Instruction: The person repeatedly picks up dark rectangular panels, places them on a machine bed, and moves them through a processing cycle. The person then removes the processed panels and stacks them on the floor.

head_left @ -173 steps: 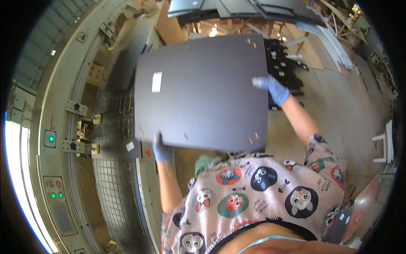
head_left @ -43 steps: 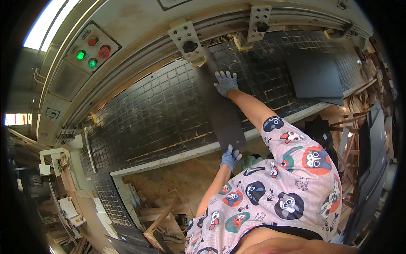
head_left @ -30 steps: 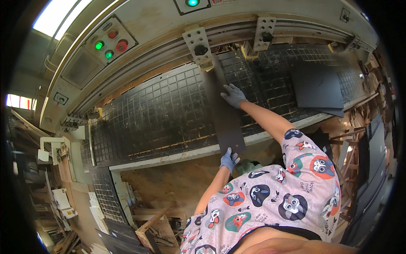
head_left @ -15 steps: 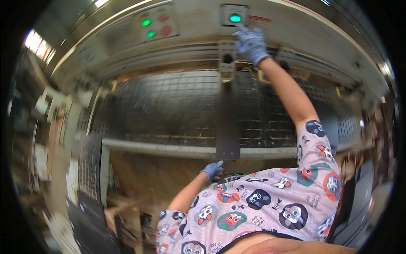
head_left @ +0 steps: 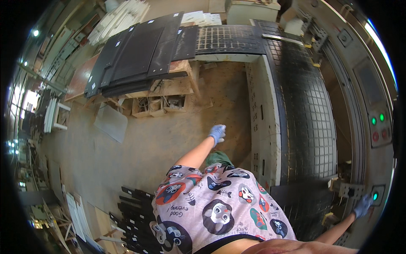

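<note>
At the far right, my gloved right hand reaches out to a lit green button on the machine's pale front panel. Its fingers point at the button, at or very near it, and it holds nothing. My left hand, in a blue-grey glove, hangs in the air over the floor with its fingers loosely bent and nothing in it. Just below the right hand's reach, a dark board lies across the machine's black gridded bed, its end beneath a clamp block.
Dark panels lie stacked on a wooden table at the far left, with boxes beneath. Dark strips stand at lower left. The machine's side frame runs along my right. Red and green buttons sit on the panel.
The view has swung left, so the machine now stands at the right and the table with panels shows. My right hand remains by the green button; my left is out over the floor.
</note>
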`<state>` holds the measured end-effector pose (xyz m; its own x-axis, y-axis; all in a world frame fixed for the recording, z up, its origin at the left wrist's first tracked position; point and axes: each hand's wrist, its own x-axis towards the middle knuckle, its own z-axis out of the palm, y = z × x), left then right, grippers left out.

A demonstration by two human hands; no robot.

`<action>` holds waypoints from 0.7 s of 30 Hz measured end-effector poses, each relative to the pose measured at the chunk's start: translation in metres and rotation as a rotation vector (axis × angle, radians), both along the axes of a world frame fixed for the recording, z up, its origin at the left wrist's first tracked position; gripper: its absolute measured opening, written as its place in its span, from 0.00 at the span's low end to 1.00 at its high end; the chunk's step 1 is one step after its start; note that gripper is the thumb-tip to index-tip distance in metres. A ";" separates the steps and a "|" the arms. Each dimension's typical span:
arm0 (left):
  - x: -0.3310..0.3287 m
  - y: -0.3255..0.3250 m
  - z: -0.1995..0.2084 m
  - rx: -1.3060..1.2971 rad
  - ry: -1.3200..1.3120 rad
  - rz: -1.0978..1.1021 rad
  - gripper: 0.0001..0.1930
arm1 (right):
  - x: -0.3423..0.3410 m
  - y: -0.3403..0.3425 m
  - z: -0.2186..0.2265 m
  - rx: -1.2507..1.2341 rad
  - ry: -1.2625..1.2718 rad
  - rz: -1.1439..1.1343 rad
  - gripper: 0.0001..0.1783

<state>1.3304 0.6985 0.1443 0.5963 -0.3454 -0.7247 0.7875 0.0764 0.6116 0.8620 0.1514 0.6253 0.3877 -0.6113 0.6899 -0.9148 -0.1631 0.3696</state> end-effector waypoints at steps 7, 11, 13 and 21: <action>0.180 0.141 -0.047 -0.597 -0.054 0.632 0.17 | 0.157 0.145 -0.142 0.111 -0.458 0.785 0.14; 0.284 0.206 -0.031 -0.157 -0.063 0.982 0.36 | 0.274 0.195 -0.252 0.721 -0.631 0.863 0.13; 0.313 0.217 -0.006 -0.281 -0.015 0.967 0.31 | 0.319 0.241 -0.280 0.912 -0.613 0.891 0.14; 0.327 0.217 0.000 -0.325 -0.035 0.934 0.14 | 0.576 0.429 -0.327 2.159 -0.442 0.855 0.25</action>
